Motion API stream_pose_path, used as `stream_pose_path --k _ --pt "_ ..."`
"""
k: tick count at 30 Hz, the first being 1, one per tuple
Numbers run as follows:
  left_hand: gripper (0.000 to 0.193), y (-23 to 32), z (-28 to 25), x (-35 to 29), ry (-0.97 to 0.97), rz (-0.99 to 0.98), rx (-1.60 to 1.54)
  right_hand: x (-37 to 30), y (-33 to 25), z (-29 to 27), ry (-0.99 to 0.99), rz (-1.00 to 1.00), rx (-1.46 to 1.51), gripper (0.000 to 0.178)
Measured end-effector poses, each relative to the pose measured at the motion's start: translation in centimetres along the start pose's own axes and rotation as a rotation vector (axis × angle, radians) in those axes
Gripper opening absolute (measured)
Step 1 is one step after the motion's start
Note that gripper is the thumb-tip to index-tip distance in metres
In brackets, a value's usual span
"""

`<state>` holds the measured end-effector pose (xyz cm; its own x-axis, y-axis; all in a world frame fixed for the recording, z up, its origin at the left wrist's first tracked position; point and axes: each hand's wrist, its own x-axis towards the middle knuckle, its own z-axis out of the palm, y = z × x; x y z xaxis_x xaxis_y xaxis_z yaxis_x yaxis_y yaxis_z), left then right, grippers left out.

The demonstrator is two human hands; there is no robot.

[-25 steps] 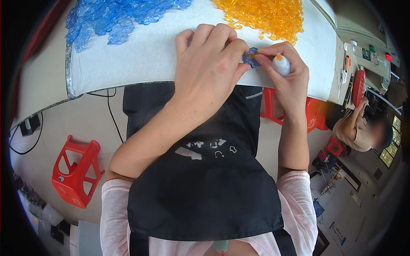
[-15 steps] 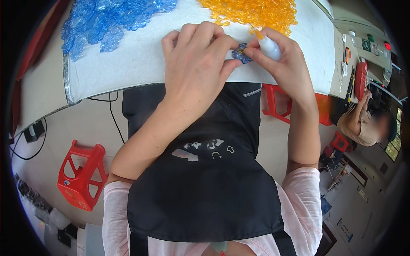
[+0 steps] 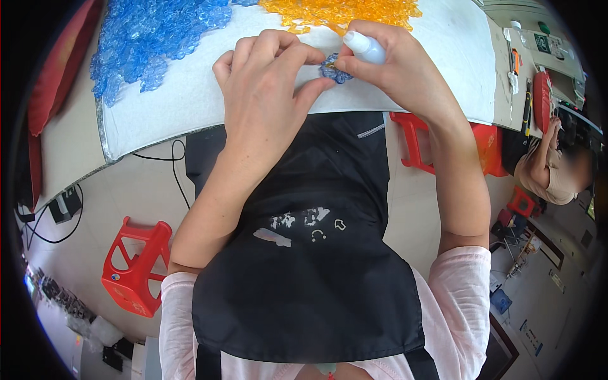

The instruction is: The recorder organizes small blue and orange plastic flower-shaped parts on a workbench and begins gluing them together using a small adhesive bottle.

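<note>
My left hand (image 3: 261, 88) rests at the near edge of a white sheet (image 3: 171, 117). Its thumb and forefinger close around the left side of a small blue, translucent flower-shaped piece (image 3: 334, 73) with a yellowish middle. In my right hand (image 3: 399, 73) is a small white squeeze bottle (image 3: 366, 48), tilted with its nozzle end up. The right thumb tip touches the middle of the flower piece; anything pinched under that thumb is hidden.
A heap of blue translucent pieces (image 3: 155, 44) lies at the far left, and orange ones (image 3: 361, 11) are piled behind my hands. Red stools (image 3: 136, 266) stand below the table. At the right, another person (image 3: 551, 168) sits by a bench.
Both hands and the flower piece have shifted left in the view, along with the heaps. The bottle now leans more to the left. Both hands keep their hold.
</note>
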<state>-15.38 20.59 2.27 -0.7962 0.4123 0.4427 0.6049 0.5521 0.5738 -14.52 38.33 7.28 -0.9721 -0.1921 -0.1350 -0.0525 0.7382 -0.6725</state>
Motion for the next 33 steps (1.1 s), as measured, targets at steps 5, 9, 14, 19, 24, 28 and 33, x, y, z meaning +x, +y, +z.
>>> stream_pose_path --k 5,9,14,19,24,28,33 --pt "0.025 0.0 0.0 0.2 -0.015 0.012 -0.007 -0.1 0.5 0.5 0.073 -0.008 -0.023 0.021" --pt "0.024 0.0 0.0 0.3 -0.030 0.013 0.000 0.1 0.3 0.2 0.026 0.012 0.070 0.024" --pt "0.023 -0.1 -0.1 0.6 -0.048 0.020 -0.004 0.0 0.6 0.6 0.098 -0.035 -0.009 0.025" --pt "0.023 -0.5 -0.1 0.8 -0.043 0.047 -0.011 -0.3 0.5 0.6 0.128 -0.042 -0.097 0.025" --pt "0.025 -0.4 -0.6 0.9 -0.069 0.034 -0.018 -1.7 0.5 0.1 0.244 0.066 0.297 0.016" --pt "0.027 0.4 -0.8 0.3 -0.044 -0.011 0.001 -2.7 1.7 0.1 0.275 0.049 0.276 0.011" --pt "0.029 0.3 -0.6 -1.5 0.009 0.133 0.100 -2.6 1.9 0.3 0.298 0.022 0.274 0.008"
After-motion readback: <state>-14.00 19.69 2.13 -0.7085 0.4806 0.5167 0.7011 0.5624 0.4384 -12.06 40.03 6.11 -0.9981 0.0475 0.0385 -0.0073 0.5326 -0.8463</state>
